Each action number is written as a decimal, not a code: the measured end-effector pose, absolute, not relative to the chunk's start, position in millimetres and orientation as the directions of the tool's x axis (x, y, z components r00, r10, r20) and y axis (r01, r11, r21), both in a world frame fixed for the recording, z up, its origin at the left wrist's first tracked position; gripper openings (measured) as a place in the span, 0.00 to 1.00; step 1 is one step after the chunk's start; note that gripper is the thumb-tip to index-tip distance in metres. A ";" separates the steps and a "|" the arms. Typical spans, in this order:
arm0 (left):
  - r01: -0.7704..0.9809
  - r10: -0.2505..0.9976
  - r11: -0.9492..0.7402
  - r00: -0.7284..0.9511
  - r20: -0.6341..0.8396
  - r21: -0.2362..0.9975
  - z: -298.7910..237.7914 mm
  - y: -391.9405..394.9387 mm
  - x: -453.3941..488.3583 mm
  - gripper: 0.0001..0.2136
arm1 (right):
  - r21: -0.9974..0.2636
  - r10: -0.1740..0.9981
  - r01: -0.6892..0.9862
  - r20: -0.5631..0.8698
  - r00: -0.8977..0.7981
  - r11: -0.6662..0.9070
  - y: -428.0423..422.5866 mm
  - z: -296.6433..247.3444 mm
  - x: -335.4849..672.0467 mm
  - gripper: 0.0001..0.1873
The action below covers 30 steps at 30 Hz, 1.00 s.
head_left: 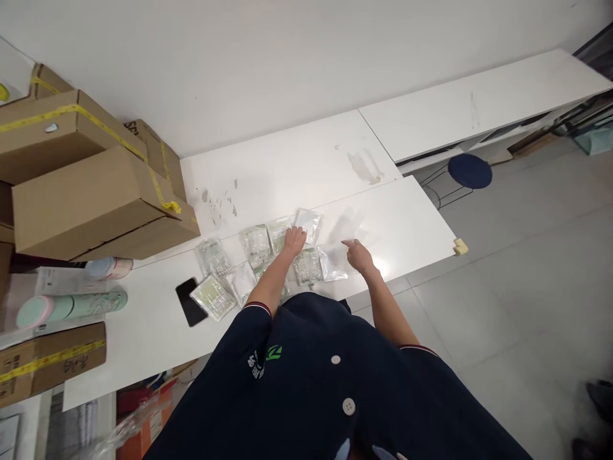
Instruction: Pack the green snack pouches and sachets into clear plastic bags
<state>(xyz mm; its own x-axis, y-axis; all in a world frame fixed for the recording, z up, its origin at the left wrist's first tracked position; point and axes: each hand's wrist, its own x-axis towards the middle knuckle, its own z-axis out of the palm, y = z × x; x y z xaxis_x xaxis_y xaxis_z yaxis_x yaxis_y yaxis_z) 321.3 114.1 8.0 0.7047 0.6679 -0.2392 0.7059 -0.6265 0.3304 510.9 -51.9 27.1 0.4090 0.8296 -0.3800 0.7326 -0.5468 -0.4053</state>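
Several flat, clear plastic packets lie in a loose group on the white table. My left hand (295, 240) rests with bent fingers on the packets at the back, between a green-printed packet (278, 231) and a silvery white packet (309, 223). Its fingers lie on top, and no packet is lifted. My right hand (359, 257) hovers just right of another silvery packet (332, 263), index finger stretched out to the left and the others curled, with nothing visible in it. Between the hands lies a clear packet (308, 267). My left forearm partly hides one more packet.
Cardboard boxes (86, 204) with yellow tape are stacked at the left. A black phone (190, 303) touches a green-printed packet (214, 298). A mint-green bottle (90, 305) lies near the left end. At the right are a blue stool (469, 171) and a foam-like corner piece (460, 246).
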 end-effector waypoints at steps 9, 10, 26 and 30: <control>0.730 0.738 -0.613 0.666 -0.111 0.303 123.9 183.2 355.8 0.13 | -0.332 0.833 0.767 -0.285 0.473 -0.549 -29.3 93.0 531.4 0.32; 0.713 0.721 -0.623 0.683 -0.117 0.321 136.2 186.3 357.0 0.12 | -0.337 0.853 0.784 -0.251 0.458 -0.521 -21.6 103.3 527.9 0.37; 0.888 0.777 -0.142 0.374 -0.507 0.438 51.5 81.6 232.8 0.21 | -0.509 0.777 0.837 0.436 0.454 -0.203 48.0 121.3 520.3 0.25; 0.900 0.716 -0.060 0.341 -0.610 0.432 10.5 46.2 223.1 0.17 | -0.378 0.781 0.867 0.409 0.471 -0.325 38.3 104.1 540.9 0.24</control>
<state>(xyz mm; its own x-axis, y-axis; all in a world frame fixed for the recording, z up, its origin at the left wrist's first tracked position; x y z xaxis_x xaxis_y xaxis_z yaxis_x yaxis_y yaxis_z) 223.1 46.2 10.5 0.3407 0.7156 -0.6098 0.8997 -0.0599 0.4324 540.9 38.3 104.1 0.4713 0.7812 0.4095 0.8670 -0.3252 -0.3776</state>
